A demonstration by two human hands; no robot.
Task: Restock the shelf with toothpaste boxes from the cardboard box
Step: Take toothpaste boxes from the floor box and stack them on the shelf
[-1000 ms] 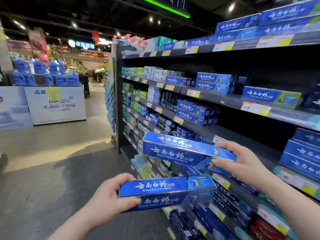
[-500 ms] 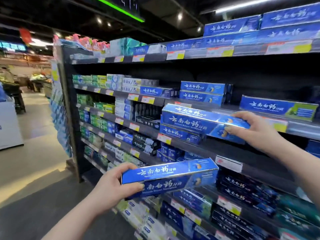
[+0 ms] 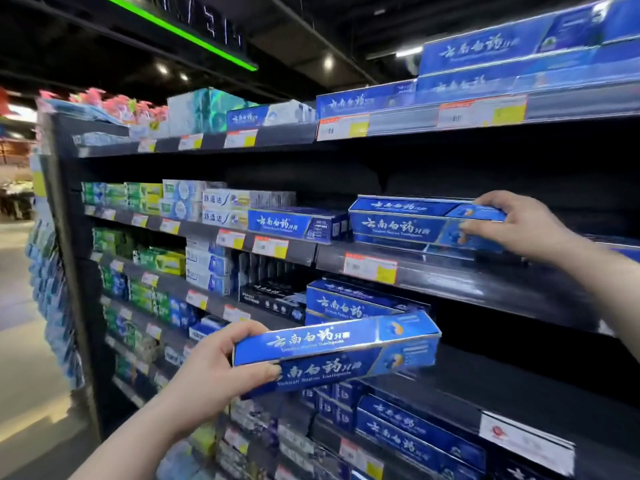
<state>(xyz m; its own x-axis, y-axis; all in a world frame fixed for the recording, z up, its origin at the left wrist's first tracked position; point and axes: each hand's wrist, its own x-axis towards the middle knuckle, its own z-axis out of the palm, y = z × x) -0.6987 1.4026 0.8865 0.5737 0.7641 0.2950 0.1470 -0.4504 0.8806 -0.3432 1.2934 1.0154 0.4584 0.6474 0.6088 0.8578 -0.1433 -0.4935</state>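
My right hand grips the end of a toothpaste box just above the price tag. I judge it should go in level and square before I let go. My left hand holds a second box below the tag. A stocked blue box up-left of the tag limits sideways room.

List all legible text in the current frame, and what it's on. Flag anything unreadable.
"云南白药牙膏": lower box in left hand; upper box in right hand; shelved blue boxes.
"Yunnan Baiyao Toothpaste": faint small print on both held boxes.
"舒适达": white boxes.
Price tags: too blurred.
Ceiling sign: digits unclear.
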